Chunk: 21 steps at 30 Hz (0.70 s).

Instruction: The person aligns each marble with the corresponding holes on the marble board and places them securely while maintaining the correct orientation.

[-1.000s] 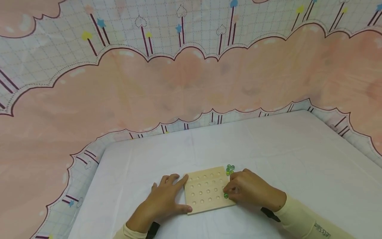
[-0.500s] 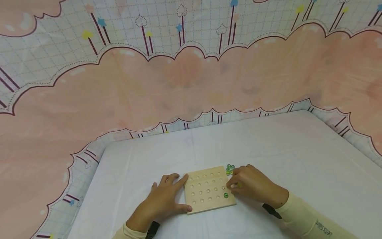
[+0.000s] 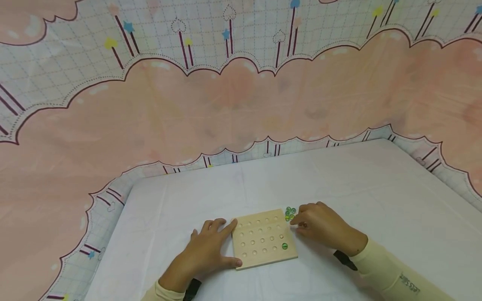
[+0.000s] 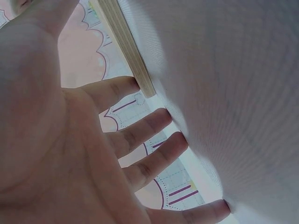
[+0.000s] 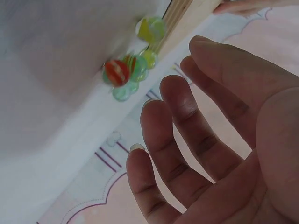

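A pale wooden board [image 3: 260, 238] with rows of round hollows lies on the white table. One green marble [image 3: 284, 246] sits in a hollow near its lower right corner. My left hand [image 3: 207, 251] rests at the board's left side, index finger and thumb touching its corners and the other fingers spread on the table. Just beyond the board's upper right corner, several glass marbles [image 3: 290, 213] lie clustered. My right hand [image 3: 324, 225] hovers beside them. In the right wrist view its loosely bent fingers hold nothing, and the marbles [image 5: 117, 73] show red, green and yellow streaks.
White cloth covers the table [image 3: 211, 194], whose far edge runs below a pink patterned curtain [image 3: 241, 108]. The same patterned cloth shows along the table's left and right sides.
My right hand has drawn back from the green marble in its hollow and moved up and right to the loose marbles. My left hand and the board have stayed in place.
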{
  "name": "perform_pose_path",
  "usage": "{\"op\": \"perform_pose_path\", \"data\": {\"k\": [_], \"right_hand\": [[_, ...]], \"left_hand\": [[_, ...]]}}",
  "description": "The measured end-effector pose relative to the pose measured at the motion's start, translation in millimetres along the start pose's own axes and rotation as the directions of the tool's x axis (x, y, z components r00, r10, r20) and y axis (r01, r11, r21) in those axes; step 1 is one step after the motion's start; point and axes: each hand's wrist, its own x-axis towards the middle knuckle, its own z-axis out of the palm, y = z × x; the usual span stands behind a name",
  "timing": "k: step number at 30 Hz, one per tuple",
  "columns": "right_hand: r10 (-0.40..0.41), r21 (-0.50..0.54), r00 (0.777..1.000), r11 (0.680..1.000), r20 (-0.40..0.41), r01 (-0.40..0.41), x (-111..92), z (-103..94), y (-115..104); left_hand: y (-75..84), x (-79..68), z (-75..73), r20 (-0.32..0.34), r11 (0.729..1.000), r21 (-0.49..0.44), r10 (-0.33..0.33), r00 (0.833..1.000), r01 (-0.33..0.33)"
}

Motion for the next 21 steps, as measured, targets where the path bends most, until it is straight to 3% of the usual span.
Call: {"op": "perform_pose_path", "data": {"k": [9, 21], "right_hand": [[0.074, 0.003, 0.997, 0.997, 0.016, -0.074, 0.0, -3.3, 9.9], [0.065, 0.010, 0.998, 0.998, 0.002, -0.065, 0.5, 4.1, 18.8]], "left_hand": [[0.2, 0.5, -1.6, 0.004, 1.000, 0.002, -0.002, 1.000, 0.002], [-0.5, 1.9, -2.0, 0.016, 1.000, -0.009, -0.007, 1.000, 0.007]]}}
